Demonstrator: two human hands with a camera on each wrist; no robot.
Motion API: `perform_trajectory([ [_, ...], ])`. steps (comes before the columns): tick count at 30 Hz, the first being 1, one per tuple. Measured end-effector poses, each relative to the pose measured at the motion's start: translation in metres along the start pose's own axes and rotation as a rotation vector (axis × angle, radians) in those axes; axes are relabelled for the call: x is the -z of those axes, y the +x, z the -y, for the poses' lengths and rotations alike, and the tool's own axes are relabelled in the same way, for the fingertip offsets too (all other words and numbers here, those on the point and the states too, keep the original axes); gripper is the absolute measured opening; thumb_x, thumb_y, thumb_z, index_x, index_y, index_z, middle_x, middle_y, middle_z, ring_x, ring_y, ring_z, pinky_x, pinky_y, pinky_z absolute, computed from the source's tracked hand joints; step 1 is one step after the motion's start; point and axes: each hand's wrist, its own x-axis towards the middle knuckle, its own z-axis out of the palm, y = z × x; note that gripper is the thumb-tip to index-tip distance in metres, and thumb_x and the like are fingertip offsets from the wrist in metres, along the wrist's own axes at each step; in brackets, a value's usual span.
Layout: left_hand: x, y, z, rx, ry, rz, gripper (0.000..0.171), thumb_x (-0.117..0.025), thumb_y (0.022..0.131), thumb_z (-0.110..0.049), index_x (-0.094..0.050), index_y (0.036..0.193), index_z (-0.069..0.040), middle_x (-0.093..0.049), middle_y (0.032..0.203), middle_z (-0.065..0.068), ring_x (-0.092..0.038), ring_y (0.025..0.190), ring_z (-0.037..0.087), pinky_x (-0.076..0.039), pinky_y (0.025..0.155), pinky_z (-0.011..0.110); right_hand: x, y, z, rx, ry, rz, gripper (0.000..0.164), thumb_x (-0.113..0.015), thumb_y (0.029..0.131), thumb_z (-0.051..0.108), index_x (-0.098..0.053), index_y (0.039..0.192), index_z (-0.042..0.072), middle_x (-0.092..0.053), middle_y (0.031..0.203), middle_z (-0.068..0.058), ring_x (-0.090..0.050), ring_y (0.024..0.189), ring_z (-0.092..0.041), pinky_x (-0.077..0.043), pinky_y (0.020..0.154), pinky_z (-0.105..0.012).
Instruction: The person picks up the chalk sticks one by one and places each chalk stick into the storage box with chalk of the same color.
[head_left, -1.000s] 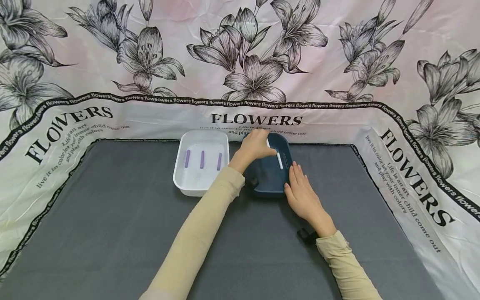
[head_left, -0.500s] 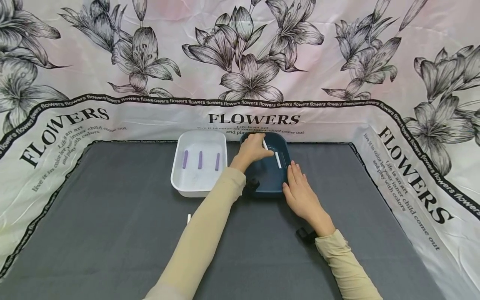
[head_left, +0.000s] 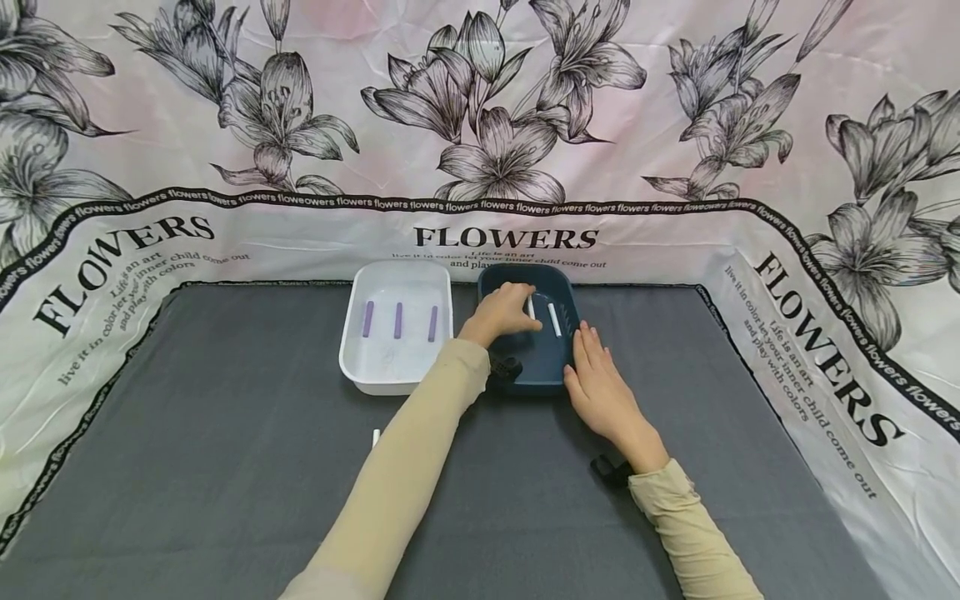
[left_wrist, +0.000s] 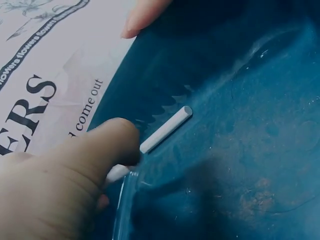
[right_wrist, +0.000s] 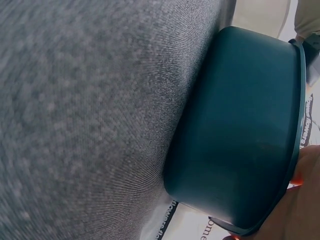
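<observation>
My left hand [head_left: 501,315] pinches a white chalk stick [head_left: 531,307] low inside the dark blue bin [head_left: 528,385]. Most of this stick is hidden behind the thumb in the left wrist view, where only a short piece of it shows. A second white chalk stick [left_wrist: 167,129] lies on the bin's floor, just right of the held one in the head view. Fingers straight, my right hand [head_left: 602,385] rests against the bin's right side. In the right wrist view the bin's outer wall [right_wrist: 240,120] stands on the cloth, with the fingers at its rim.
Left of the blue bin stands a white bin [head_left: 393,388] holding three purple chalk sticks [head_left: 398,320]. Another white stick [head_left: 376,437] pokes out beside the left sleeve [head_left: 405,467] on the grey cloth [head_left: 210,467]. A flower-printed cloth [head_left: 300,233] rises at the back.
My left hand has come down and nearer within the blue bin, carrying the chalk stick. The white stick by the left sleeve has come into view. The right hand stays at the bin's side.
</observation>
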Motion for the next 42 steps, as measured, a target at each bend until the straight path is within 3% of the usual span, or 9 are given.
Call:
perform_trajectory([
  [4,-0.004,0.0,0.0,-0.008,0.044,0.066,0.072,-0.076,0.087,-0.036,-0.048,0.147,-0.008,-0.054,0.141,0.011,-0.055,0.123,0.025,-0.047,0.1,0.04,0.001,-0.001,0.0,0.001,0.0,-0.004,0.062,-0.036,0.108,0.023,-0.01,0.155,-0.009,0.0,0.164,-0.02,0.001,0.151,-0.034,-0.008,0.12,-0.053],
  [10,-0.006,0.0,-0.001,0.031,0.083,0.134,0.066,-0.077,0.087,-0.033,-0.053,0.144,-0.011,-0.054,0.139,0.009,-0.056,0.118,0.022,-0.048,0.096,0.041,0.0,-0.001,0.0,0.006,0.007,-0.006,0.062,-0.036,0.107,0.022,-0.01,0.155,-0.009,0.001,0.164,-0.02,0.001,0.151,-0.034,-0.008,0.119,-0.054],
  [25,-0.008,-0.004,-0.002,0.047,0.032,0.13,0.064,-0.079,0.085,-0.028,-0.055,0.141,-0.008,-0.052,0.138,0.012,-0.055,0.109,0.02,-0.05,0.09,0.039,0.001,-0.002,0.001,0.0,0.009,-0.001,0.062,-0.035,0.108,0.024,-0.01,0.155,-0.008,0.001,0.165,-0.019,0.002,0.151,-0.034,-0.008,0.12,-0.054],
  [31,-0.007,-0.003,-0.003,0.019,0.013,0.122,0.058,-0.081,0.084,-0.024,-0.058,0.134,-0.005,-0.055,0.133,0.012,-0.055,0.102,0.019,-0.05,0.086,0.036,0.001,-0.002,0.0,0.011,0.01,-0.018,0.061,-0.034,0.108,0.024,-0.012,0.154,-0.009,-0.001,0.164,-0.021,0.0,0.151,-0.035,-0.01,0.119,-0.055],
  [36,-0.004,-0.002,-0.007,-0.006,0.009,0.142,0.062,-0.08,0.085,-0.024,-0.055,0.138,-0.002,-0.053,0.138,0.014,-0.056,0.115,0.023,-0.049,0.095,0.034,0.001,-0.002,0.0,0.008,0.012,-0.012,0.061,-0.035,0.108,0.023,-0.012,0.154,-0.009,0.0,0.165,-0.02,0.0,0.151,-0.035,-0.01,0.119,-0.055],
  [42,0.009,0.003,-0.019,-0.046,-0.019,0.125,0.067,-0.079,0.087,-0.026,-0.051,0.142,0.0,-0.049,0.143,0.016,-0.047,0.131,0.029,-0.044,0.105,0.038,0.002,-0.002,0.002,0.006,0.01,-0.003,0.061,-0.037,0.108,0.021,-0.011,0.154,-0.01,-0.001,0.164,-0.021,-0.001,0.151,-0.037,-0.009,0.119,-0.055],
])
